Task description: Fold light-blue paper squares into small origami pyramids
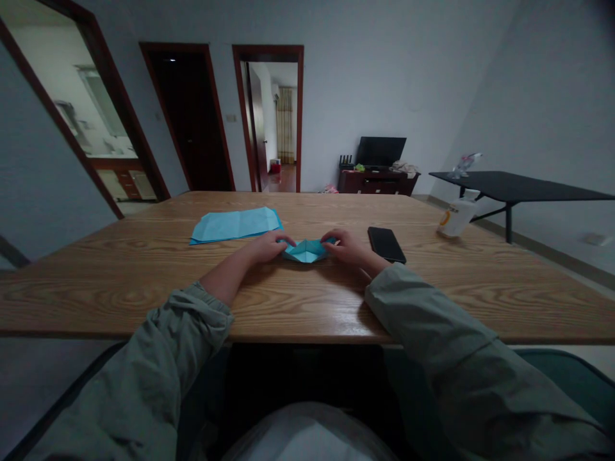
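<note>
A small folded piece of light blue paper point(307, 251) lies on the wooden table in front of me, creased down its middle with pointed flaps. At its left end, my left hand point(270, 247) is closed with thumb and fingers pinching the edge. My right hand point(346, 247) grips the opposite end in the same way. Beyond my left hand rests a stack of blue paper sheets point(236, 224), some with crease lines. Just past my right hand lies a black phone point(386, 244).
The wooden table point(298, 314) spreads wide on both sides. A white cup-like container with an orange mark point(456, 218) stands at its right. Behind are a black table point(519, 186), a television point(382, 152) on a dark cabinet, and doorways.
</note>
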